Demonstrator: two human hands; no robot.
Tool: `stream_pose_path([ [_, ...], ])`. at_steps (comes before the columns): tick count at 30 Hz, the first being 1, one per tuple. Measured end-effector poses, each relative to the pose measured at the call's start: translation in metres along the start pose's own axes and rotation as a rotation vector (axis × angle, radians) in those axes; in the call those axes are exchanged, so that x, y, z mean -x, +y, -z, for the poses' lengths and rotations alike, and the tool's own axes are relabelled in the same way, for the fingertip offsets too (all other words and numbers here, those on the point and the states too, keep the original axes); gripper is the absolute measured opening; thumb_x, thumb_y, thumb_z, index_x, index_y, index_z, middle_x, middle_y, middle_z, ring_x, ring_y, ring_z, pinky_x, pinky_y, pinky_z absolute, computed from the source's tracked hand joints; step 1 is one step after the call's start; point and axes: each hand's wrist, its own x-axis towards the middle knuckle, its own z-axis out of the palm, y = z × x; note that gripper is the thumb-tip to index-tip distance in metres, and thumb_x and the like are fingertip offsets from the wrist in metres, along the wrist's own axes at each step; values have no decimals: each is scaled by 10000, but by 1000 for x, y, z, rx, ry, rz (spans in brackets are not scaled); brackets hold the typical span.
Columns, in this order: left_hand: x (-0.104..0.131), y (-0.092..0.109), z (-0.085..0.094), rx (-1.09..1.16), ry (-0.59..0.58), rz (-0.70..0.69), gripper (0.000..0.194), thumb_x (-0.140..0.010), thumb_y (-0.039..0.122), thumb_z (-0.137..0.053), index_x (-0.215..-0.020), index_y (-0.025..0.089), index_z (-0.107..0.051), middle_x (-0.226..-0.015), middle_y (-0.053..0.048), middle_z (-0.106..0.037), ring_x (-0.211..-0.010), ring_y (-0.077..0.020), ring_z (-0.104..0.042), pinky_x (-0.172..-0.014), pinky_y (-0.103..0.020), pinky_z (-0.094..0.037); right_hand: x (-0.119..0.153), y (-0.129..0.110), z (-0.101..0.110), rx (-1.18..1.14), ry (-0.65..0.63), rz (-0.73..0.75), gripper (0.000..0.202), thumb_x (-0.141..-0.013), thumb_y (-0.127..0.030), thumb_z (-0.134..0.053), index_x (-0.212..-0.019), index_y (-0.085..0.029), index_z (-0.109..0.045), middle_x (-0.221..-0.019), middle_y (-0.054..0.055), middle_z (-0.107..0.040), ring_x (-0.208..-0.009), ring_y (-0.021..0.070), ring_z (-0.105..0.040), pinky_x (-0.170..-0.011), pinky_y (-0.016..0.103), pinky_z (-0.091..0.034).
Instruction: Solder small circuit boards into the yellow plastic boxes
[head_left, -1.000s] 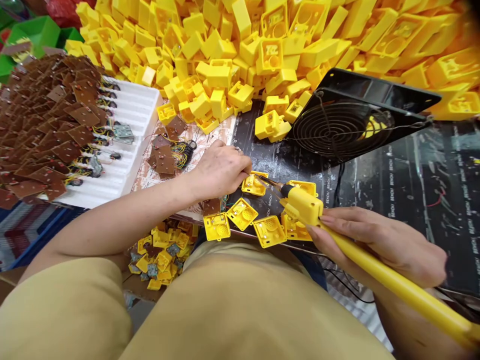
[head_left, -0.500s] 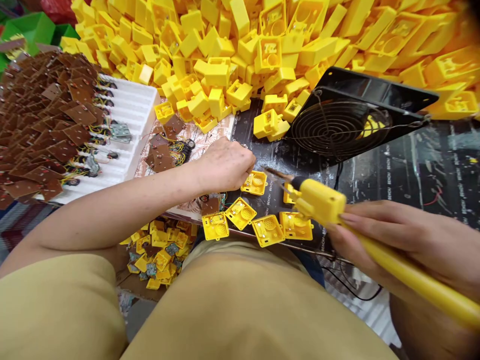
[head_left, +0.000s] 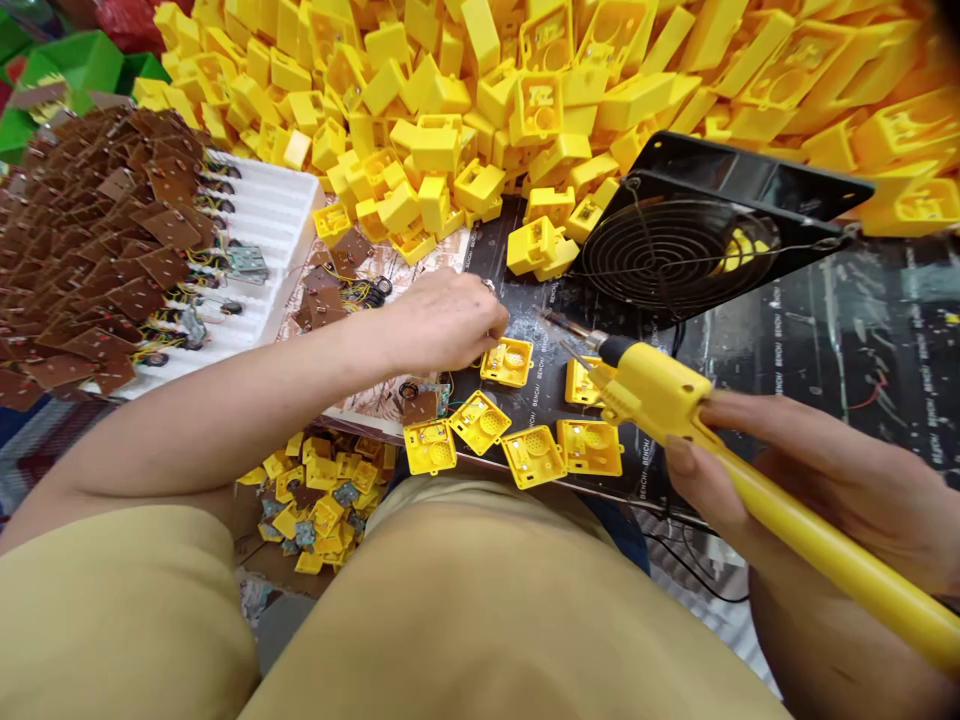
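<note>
My right hand (head_left: 817, 480) grips a yellow soldering iron (head_left: 652, 385) with a black collar and a thin metal tip that points left over the bench. Its fingers wrap the handle. My left hand (head_left: 450, 318) is closed, fingers curled down, just above and left of a yellow plastic casing (head_left: 507, 362); what its fingertips hold, if anything, is hidden. Several more open casings lie near the bench edge, among them one casing (head_left: 481, 422) and another casing (head_left: 590, 447). A brown circuit board (head_left: 421, 402) with wires sits left of them.
A heap of yellow housings (head_left: 427, 90) covers the back. A black fan (head_left: 675, 240) stands at right on the black bench (head_left: 817, 340). At left, many brown boards (head_left: 105, 240) lie on a white foam tray (head_left: 274, 200). Below is a box of yellow parts (head_left: 326, 510).
My left hand has shifted slightly left and up. The soldering iron in my right hand has moved a little right, and my right index finger and thumb have spread apart on the handle.
</note>
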Motion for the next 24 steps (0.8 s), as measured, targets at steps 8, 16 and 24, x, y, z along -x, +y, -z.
stream_pose_path([
  [8,71,-15,-7,102,-128,-267,900,-697,428,-818,-1486,290,-407,-1621,-161,-288,-1484,-382,-299,-1158,-515,-335,-10,-13,18,-30,-265,257,367,-928,-279,-637,-1291,-299,-589,-708,-39,-665,-588,152,-642,-510,284,-492],
  [16,52,6,-55,131,100,-242,705,-820,508,-672,-1413,170,-497,-1544,-266,-361,-1402,-426,-402,-1085,-636,-378,1,1,-54,-46,-289,346,596,-789,-610,-729,-1199,-235,-512,-1052,98,-696,-974,293,-679,-1059,645,-429],
  [24,122,-1,-64,228,230,-154,345,-884,277,-589,-1190,134,-657,-1367,-227,-531,-1197,-300,-598,-1016,-433,-508,-18,22,-52,-45,-376,417,489,-818,-431,-726,-1229,-284,-504,-1055,77,-703,-894,294,-687,-1179,696,-210],
])
